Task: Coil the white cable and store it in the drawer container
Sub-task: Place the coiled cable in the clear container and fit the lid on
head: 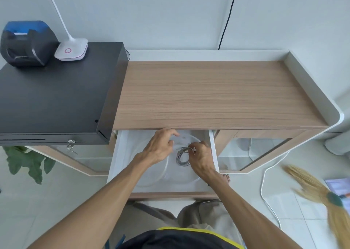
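A: Lowering the coil into place looks like the step in hand. The right hand [200, 156] has its grip pinched on the top of the white cable [182, 156], which is wound into a small bundle of loops and hangs over the clear round container [166, 173] sitting in the open drawer [213, 148].

B: And the left hand [161, 148]?

A: It hovers just beside the coil, palm down, fingers [173, 133] spread and apart, holding nothing. Whether it touches the container rim cannot be told from the head view.

B: How should the person finish this well?

A: Probably by keeping the pinch across all the loops until the bundle rests flat on the container floor, then letting go slowly. Released early, a springy cable could fan open and climb over the rim. The free hand could press the loops down or steady the container, which is light and clear and might slide.

B: What of the arms?

A: Both forearms reach forward and down from the body into the drawer, under the front edge of the wooden surface [217, 95]. The right wrist is bent, knuckles toward the camera, thumb and forefinger closed on the cable. The left wrist is straighter, hand angled toward the coil.

B: So the task is close to done?

A: It seems so; the coil is made and sits over the container.
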